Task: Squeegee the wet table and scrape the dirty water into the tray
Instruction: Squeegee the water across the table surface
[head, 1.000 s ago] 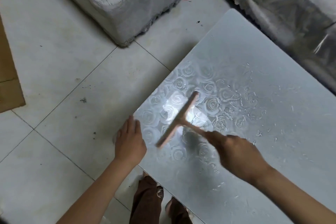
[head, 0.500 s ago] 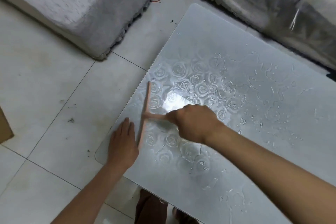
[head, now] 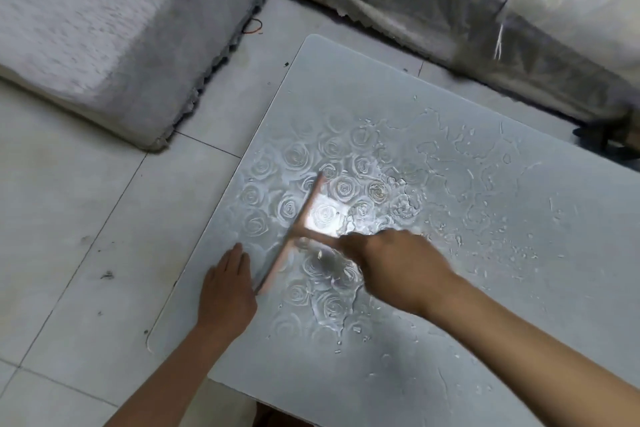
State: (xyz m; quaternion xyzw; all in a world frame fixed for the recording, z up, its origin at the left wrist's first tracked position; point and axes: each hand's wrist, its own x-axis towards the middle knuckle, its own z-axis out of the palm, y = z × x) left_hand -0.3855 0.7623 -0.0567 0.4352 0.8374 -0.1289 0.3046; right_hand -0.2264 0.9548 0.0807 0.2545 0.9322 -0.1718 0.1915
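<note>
The grey table [head: 450,340] has a raised rose pattern, with water streaks and droplets over its middle and right. A pink T-shaped squeegee [head: 294,229] lies with its blade slanted on the wet roses near the table's left edge. My right hand [head: 391,263] grips the squeegee's handle from the right. My left hand [head: 227,288] rests flat, fingers straight, on the table's left edge just left of the blade's near end. No tray is in view.
Pale floor tiles [head: 86,253] with specks of dirt lie left of the table. A grey upholstered block [head: 104,28] stands at the back left. A plastic-covered sofa [head: 485,3] runs along the back right, close to the table's far edge.
The squeegee swept left to the table's edge, then came back slightly rightward with its blade tilted. My left hand has stayed at the edge. The camera has shifted.
</note>
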